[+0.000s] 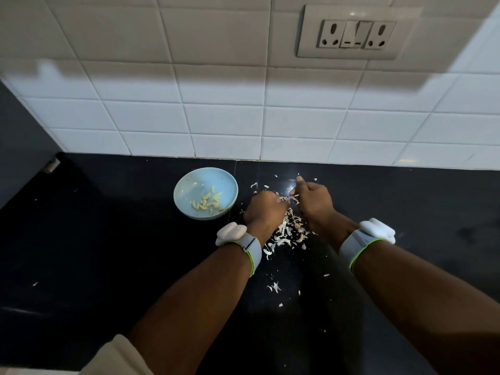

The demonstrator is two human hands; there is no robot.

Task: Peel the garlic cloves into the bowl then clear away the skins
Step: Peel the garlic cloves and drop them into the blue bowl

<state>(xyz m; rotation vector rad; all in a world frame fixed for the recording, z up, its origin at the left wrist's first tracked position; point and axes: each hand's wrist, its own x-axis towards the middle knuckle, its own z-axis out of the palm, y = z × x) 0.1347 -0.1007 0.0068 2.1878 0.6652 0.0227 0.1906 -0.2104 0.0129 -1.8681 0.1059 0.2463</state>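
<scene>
Just right of the pale blue round bowl [205, 193] holding peeled garlic cloves [207, 203], my left hand [263, 209] and right hand [313, 203] pinch one clove above the papery white skins [288, 232]. I'd strip gently, keeping flakes clear of the bowl.

No text, label, brand, number or sign can be read anywhere, not on the socket plate [354, 33] set in the tiled wall [216, 104], nor on the bowl [189, 185] below it, nor on either wristband [251, 247].
</scene>
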